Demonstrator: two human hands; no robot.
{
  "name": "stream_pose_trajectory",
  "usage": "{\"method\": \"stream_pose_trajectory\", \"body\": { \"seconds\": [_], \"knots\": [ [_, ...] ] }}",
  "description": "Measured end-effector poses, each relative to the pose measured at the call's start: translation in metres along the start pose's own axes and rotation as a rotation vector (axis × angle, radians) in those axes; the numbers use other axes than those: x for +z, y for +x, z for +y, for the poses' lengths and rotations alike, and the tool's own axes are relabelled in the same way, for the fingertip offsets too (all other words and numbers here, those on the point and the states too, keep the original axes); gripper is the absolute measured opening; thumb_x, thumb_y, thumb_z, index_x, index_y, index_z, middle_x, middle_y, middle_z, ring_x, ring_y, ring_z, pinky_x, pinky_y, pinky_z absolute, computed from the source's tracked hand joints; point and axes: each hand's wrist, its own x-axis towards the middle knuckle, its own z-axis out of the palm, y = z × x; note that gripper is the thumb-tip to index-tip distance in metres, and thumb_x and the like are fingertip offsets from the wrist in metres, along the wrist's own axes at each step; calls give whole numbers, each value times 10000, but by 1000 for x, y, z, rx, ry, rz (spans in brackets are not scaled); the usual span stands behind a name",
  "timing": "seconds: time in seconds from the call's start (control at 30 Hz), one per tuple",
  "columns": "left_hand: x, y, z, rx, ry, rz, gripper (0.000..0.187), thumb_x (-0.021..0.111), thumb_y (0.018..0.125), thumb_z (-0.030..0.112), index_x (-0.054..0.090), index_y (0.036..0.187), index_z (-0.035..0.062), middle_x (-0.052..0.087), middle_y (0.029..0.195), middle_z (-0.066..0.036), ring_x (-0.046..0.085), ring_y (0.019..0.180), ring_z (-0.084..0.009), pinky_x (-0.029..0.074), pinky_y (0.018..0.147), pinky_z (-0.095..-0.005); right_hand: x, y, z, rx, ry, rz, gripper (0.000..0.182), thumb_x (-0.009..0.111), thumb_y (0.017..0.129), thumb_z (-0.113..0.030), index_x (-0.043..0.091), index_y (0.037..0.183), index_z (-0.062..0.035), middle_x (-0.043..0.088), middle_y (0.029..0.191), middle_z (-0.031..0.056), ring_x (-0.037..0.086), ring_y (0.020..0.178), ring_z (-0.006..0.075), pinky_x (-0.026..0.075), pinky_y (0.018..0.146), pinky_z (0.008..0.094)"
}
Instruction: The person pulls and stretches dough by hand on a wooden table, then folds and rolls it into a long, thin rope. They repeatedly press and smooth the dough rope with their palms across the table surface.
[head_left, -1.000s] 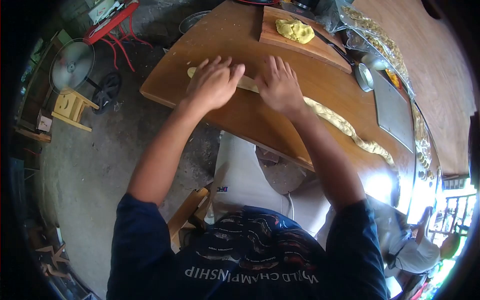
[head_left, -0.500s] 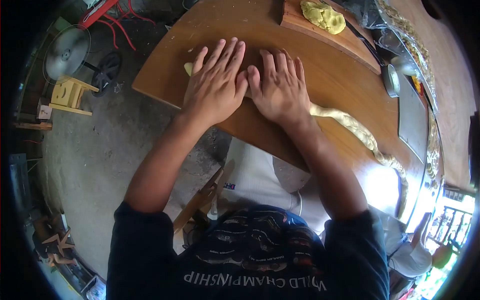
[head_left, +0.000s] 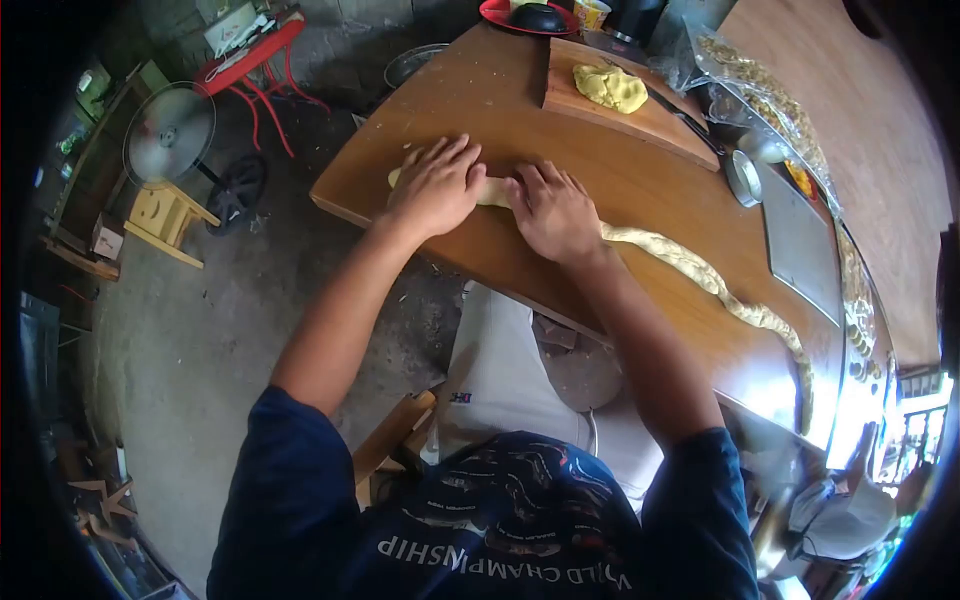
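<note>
A long pale rope of dough (head_left: 680, 258) runs along the wooden table (head_left: 450, 95), from its left end beyond my left hand to the right side. My left hand (head_left: 437, 190) lies palm down over the dough near its left end, fingers extended. Beside it, my right hand (head_left: 557, 210) also rests palm down on the rope, its fingers slightly bent and apart. A short stretch of dough shows between the two hands. Their palms hide the dough beneath them.
A yellow lump of dough (head_left: 610, 88) sits on a wooden board (head_left: 570, 70), with a dark-handled knife (head_left: 690, 122) alongside. To the right are a round metal tin (head_left: 743, 178) and a flat metal sheet (head_left: 800, 240). A fan (head_left: 170, 135) stands left; another person (head_left: 850, 520) is at lower right.
My hands have drawn back towards me across the table and moved apart, exposing dough between them. The camera view has shifted, bringing more of the table's far end into sight.
</note>
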Motion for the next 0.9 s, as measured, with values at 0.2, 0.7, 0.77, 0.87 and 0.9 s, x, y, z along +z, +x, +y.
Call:
{"method": "stream_pose_trajectory", "body": {
  "seconds": [0.2,0.7,0.77,0.87,0.9],
  "knots": [
    [-25,40,34,-61,-275,-73,599,466,1111,363,533,1611,40,480,1713,-205,428,1601,-378,304,1337,-533,-3,21,17,95,82,-231,389,537,1094,-326,706,1272,-25,703,1337,240,676,1245,432,510,1126,533],
    [-10,-43,19,40,-17,108,582,513,1125,374,526,1655,132,410,1772,-142,364,1641,-377,184,1365,-571,-1,-5,-22,206,-133,-317,769,427,1135,-524,366,1690,5,303,1790,241,215,1692,418,158,1373,588],
    [0,-32,9,32,-3,98,583,527,1119,380,536,1649,138,408,1773,-144,365,1639,-382,179,1367,-567,9,4,-14,214,-148,-308,807,443,1122,-538,337,1703,12,302,1789,246,217,1692,418,159,1373,585],
    [23,22,-26,-10,21,141,606,537,1110,449,525,1664,203,318,1818,-132,293,1673,-370,171,1373,-555,27,40,8,298,-117,-175,889,498,1069,-536,292,1704,51,325,1767,279,246,1684,406,190,1371,564],
    [30,39,-33,-66,-16,87,610,498,1125,477,511,1672,207,266,1838,-124,256,1687,-363,169,1376,-547,29,53,17,310,-125,-155,889,498,1069,-536,292,1704,51,325,1767,279,246,1684,406,190,1371,564]
  ]
}}
